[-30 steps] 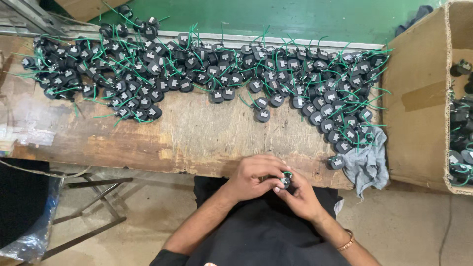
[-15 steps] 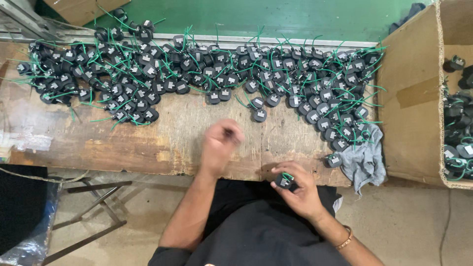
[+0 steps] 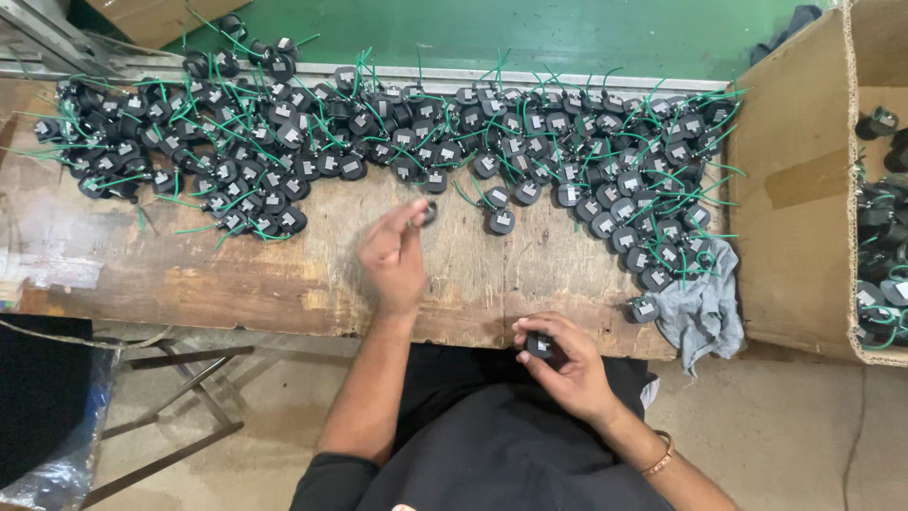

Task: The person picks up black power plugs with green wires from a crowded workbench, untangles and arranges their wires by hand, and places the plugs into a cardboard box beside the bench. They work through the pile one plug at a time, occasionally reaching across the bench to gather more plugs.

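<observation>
**My hands at a counter heaped with small black parts**

My left hand point(image 3: 395, 254) reaches forward over the worn wooden counter point(image 3: 236, 279), its fingertips pinching a small round black part point(image 3: 427, 212) at the near edge of the heap. My right hand point(image 3: 560, 364) sits close to my body at the counter's front edge, fingers curled around another small black part with a pale label point(image 3: 540, 345). A thin bangle point(image 3: 655, 457) circles that wrist.

Across the far side of the counter spreads a wide heap of matching black parts with green wire leads point(image 3: 454, 142). A crumpled grey cloth point(image 3: 705, 308) lies at the heap's right end, touching some parts. Just beside it stands an open cardboard box point(image 3: 794, 189) containing more such parts.
</observation>
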Demonstrator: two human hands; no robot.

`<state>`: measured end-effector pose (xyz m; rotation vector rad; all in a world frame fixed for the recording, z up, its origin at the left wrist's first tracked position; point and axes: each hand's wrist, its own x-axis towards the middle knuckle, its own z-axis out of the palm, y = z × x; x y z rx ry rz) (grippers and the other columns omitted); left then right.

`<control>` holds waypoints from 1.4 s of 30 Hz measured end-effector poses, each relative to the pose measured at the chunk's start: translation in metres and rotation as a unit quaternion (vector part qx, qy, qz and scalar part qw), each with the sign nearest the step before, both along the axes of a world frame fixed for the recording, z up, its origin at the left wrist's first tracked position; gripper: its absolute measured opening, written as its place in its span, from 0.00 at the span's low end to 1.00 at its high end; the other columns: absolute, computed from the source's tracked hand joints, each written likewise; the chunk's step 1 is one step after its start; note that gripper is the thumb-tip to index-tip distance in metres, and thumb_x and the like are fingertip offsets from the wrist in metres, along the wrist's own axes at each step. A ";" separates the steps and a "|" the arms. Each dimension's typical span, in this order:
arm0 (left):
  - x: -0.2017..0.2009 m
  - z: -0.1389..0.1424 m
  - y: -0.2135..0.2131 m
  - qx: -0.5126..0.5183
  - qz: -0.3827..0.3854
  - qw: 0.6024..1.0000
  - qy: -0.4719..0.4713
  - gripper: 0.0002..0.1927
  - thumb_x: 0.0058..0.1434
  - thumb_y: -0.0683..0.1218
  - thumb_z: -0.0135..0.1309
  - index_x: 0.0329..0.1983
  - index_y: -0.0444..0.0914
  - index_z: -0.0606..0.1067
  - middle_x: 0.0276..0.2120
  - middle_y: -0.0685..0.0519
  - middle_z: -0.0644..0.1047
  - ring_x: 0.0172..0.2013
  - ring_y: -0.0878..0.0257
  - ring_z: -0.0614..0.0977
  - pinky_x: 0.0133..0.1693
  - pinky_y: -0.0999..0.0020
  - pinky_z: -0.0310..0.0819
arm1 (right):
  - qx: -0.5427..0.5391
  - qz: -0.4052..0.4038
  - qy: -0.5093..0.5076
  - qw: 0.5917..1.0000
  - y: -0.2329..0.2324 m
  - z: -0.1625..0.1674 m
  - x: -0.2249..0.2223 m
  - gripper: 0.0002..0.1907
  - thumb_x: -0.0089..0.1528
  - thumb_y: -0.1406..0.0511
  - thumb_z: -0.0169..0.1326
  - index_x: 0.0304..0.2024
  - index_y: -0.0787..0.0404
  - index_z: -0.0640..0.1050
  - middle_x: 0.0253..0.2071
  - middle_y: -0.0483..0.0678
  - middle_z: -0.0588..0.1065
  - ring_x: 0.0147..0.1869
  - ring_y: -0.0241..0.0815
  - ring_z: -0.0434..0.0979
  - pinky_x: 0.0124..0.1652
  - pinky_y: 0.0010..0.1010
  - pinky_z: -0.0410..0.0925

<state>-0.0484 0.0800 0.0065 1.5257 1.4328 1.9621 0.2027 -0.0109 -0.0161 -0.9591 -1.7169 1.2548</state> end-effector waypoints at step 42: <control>-0.010 -0.002 0.007 -0.008 0.067 0.980 0.187 0.10 0.58 0.34 0.62 0.41 0.38 0.80 0.43 0.50 0.81 0.43 0.52 0.81 0.46 0.61 0.76 | -0.129 -0.019 0.089 0.987 -0.002 -0.035 0.012 0.15 0.67 0.75 0.56 0.57 0.65 0.78 0.46 0.47 0.72 0.48 0.37 0.78 0.43 0.29 0.77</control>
